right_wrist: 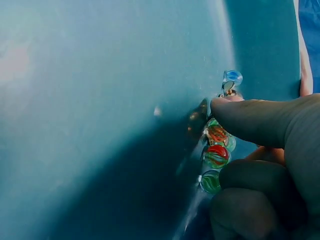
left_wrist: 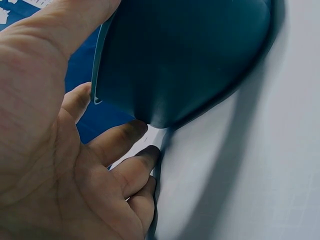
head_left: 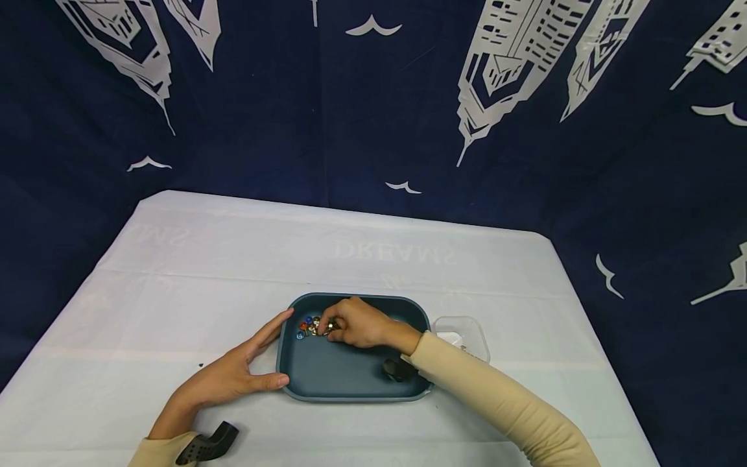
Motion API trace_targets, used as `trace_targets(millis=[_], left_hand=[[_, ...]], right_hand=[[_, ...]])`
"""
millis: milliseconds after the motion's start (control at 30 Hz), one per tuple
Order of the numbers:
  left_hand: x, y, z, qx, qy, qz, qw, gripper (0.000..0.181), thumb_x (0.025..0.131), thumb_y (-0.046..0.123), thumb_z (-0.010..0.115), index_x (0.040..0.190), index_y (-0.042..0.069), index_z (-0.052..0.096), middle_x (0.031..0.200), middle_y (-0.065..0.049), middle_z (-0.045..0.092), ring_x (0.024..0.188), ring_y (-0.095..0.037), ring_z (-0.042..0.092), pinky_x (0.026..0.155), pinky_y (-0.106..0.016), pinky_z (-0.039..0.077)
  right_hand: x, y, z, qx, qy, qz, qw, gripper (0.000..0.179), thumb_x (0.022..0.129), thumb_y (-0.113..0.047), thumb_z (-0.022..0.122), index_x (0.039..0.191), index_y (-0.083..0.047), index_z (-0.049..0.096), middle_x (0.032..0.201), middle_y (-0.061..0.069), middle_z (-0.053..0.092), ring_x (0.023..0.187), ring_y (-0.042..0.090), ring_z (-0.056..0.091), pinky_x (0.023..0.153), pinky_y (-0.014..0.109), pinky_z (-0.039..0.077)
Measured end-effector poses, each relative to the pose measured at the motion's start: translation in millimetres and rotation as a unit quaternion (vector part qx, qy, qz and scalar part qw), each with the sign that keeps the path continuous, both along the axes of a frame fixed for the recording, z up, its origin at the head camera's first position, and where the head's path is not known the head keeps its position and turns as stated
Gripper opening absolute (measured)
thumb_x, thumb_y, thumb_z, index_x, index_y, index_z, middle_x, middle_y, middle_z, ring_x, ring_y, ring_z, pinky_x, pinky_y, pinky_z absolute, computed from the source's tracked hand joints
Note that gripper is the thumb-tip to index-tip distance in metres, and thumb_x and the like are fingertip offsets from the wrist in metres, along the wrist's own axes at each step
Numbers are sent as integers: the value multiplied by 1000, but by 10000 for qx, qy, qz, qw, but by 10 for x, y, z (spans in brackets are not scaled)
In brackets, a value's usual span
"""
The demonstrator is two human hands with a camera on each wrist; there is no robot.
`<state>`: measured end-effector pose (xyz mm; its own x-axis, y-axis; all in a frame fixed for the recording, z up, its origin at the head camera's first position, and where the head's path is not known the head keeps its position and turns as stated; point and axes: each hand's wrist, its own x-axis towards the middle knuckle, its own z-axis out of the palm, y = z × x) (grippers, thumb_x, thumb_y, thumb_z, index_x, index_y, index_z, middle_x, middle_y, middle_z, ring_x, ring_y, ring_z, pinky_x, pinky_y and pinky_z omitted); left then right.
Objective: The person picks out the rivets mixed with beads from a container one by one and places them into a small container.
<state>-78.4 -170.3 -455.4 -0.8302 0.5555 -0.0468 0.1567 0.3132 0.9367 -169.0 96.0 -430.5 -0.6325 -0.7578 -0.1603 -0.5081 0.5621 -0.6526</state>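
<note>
Glass marbles [head_left: 308,327] lie in the far left part of the tray [head_left: 332,379], strung left to right, at and just left of the curled fingers of my right hand [head_left: 363,324]; whether these pinch one, I cannot tell. My left hand [head_left: 230,374], fingers extended, touches the tray's left rim, farther from them.

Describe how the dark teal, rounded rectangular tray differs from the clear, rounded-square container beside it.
The tray is opaque; the container is see-through. The tray is larger, the container smaller. The left hand touches the tray, not the container. Both have rounded corners.
</note>
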Motion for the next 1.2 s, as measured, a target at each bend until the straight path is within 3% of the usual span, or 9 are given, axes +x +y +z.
trace_targets(millis=[600,1200], left_hand=[[-3,0,-11,-18,46,-2,10000,98,91,22,76,161,35,11,168,-12,12,150,-43,20,108,-77,18],[-11,-1,-14,42,36,-46,10000,97,91,20,75,162,34,10,169,-10,9,150,-43,19,109,-76,18]], right_hand=[[18,-3,-27,134,302,200,9993,13,89,-12,77,102,-12,76,48,-10,35,44,0,33,53,15,36],[18,-2,-18,170,257,231,9993,11,92,-14,74,102,-10,76,48,-10,43,45,-1,42,54,14,41]])
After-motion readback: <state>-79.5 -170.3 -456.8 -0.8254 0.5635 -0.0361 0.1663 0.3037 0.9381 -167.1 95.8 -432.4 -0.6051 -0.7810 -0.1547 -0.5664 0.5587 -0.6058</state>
